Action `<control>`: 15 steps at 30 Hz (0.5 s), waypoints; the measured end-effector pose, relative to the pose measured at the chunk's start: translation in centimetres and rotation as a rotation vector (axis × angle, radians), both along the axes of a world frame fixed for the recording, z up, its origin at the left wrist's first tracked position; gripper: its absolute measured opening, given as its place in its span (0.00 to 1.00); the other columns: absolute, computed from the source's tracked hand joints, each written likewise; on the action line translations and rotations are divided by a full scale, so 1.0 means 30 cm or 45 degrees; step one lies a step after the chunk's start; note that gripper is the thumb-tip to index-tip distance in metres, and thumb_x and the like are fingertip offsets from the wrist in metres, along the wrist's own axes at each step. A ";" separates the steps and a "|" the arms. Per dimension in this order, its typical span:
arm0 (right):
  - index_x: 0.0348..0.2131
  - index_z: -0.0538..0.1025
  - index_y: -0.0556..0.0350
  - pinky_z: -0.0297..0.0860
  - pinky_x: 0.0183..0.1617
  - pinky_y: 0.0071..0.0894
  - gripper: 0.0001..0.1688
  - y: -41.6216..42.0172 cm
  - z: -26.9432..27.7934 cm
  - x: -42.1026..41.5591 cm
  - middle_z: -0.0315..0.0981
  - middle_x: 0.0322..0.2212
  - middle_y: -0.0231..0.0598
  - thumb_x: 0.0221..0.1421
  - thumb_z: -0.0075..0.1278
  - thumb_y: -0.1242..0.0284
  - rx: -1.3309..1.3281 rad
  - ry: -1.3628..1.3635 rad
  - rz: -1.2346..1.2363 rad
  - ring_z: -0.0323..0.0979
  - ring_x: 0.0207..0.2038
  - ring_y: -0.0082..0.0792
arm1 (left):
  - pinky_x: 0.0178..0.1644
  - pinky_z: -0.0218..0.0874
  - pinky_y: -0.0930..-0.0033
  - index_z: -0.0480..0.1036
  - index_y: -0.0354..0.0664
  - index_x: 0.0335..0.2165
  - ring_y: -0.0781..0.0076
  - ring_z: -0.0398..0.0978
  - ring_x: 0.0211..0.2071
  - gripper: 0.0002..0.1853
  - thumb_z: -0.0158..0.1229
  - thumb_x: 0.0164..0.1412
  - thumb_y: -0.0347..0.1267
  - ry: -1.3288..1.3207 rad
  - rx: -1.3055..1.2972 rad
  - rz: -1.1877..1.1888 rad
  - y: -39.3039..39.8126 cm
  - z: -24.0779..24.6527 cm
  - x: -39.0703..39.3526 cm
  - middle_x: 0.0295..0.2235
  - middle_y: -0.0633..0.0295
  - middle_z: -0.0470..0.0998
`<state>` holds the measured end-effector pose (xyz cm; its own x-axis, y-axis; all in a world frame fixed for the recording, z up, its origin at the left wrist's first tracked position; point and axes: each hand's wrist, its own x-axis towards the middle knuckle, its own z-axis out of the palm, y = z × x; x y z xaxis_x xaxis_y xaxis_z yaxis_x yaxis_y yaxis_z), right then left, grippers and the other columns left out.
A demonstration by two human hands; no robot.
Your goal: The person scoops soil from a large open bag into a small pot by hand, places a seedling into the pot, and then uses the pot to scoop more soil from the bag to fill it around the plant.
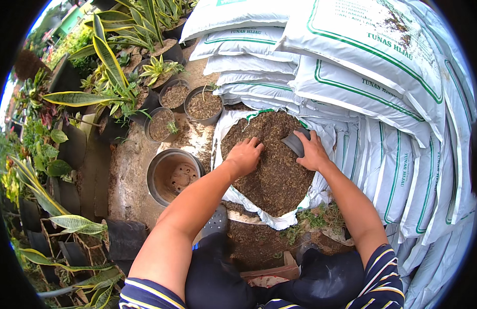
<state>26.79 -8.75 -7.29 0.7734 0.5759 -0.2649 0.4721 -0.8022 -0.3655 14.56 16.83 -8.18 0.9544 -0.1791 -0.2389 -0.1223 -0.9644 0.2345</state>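
Observation:
An open white sack full of dark brown, crumbly potting mix stands before me, its rim folded outward. My left hand rests on the mix at the left with fingers bent and fingertips partly sunk in; whether it grips any mix cannot be told. At the sack's right side, my right hand holds a dark grey curved plastic piece between thumb and fingers, its edge against the mix. An empty round plastic pot with drainage holes stands left of the sack, below my left forearm's line.
Small pots of soil stand beyond the empty pot. Potted snake plants crowd the left side. Filled white sacks are piled high at the back and right. My knees and a low wooden piece are below the sack.

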 end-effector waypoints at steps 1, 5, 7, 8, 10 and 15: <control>0.69 0.62 0.33 0.66 0.68 0.55 0.58 0.026 0.035 -0.010 0.53 0.63 0.57 0.42 0.72 0.71 -0.048 -0.030 0.063 0.58 0.64 0.65 | 0.64 0.63 0.49 0.68 0.42 0.58 0.48 0.68 0.59 0.24 0.57 0.65 0.34 -0.015 0.012 0.020 0.010 -0.004 0.002 0.56 0.50 0.69; 0.66 0.66 0.33 0.68 0.65 0.55 0.56 0.118 0.188 0.017 0.54 0.62 0.52 0.39 0.74 0.71 -0.059 -0.062 0.215 0.58 0.64 0.61 | 0.62 0.63 0.50 0.68 0.41 0.57 0.50 0.68 0.59 0.24 0.57 0.65 0.35 0.020 0.074 0.132 0.042 0.030 0.034 0.56 0.50 0.69; 0.66 0.67 0.34 0.70 0.64 0.55 0.56 0.179 0.226 0.006 0.55 0.61 0.50 0.38 0.75 0.71 0.012 -0.185 0.211 0.59 0.63 0.59 | 0.65 0.58 0.50 0.68 0.42 0.58 0.50 0.64 0.63 0.27 0.59 0.61 0.34 -0.044 0.247 0.179 0.070 0.022 0.042 0.59 0.48 0.67; 0.66 0.66 0.35 0.73 0.61 0.53 0.56 0.214 0.241 -0.003 0.55 0.60 0.50 0.39 0.74 0.74 0.057 -0.241 0.207 0.59 0.63 0.58 | 0.66 0.55 0.51 0.69 0.42 0.58 0.50 0.62 0.65 0.27 0.60 0.60 0.33 -0.113 0.366 0.187 0.088 0.027 0.043 0.61 0.48 0.66; 0.66 0.66 0.35 0.74 0.60 0.52 0.56 0.260 0.200 0.011 0.55 0.60 0.50 0.40 0.73 0.76 0.160 -0.372 0.236 0.59 0.63 0.58 | 0.69 0.48 0.49 0.69 0.41 0.57 0.48 0.55 0.69 0.28 0.61 0.59 0.33 -0.279 0.558 0.207 0.120 0.016 0.044 0.65 0.45 0.62; 0.66 0.65 0.35 0.77 0.58 0.54 0.50 0.307 -0.004 -0.026 0.50 0.66 0.55 0.47 0.59 0.87 0.232 -0.526 0.299 0.52 0.68 0.66 | 0.67 0.53 0.49 0.74 0.43 0.55 0.48 0.62 0.66 0.25 0.59 0.59 0.33 0.078 0.530 0.443 0.136 0.052 0.081 0.60 0.47 0.70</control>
<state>26.00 0.47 -7.40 0.6363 0.7554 0.1569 0.7670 -0.5975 -0.2339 16.98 20.91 -6.62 0.9225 0.2666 -0.2792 0.2226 -0.9583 -0.1794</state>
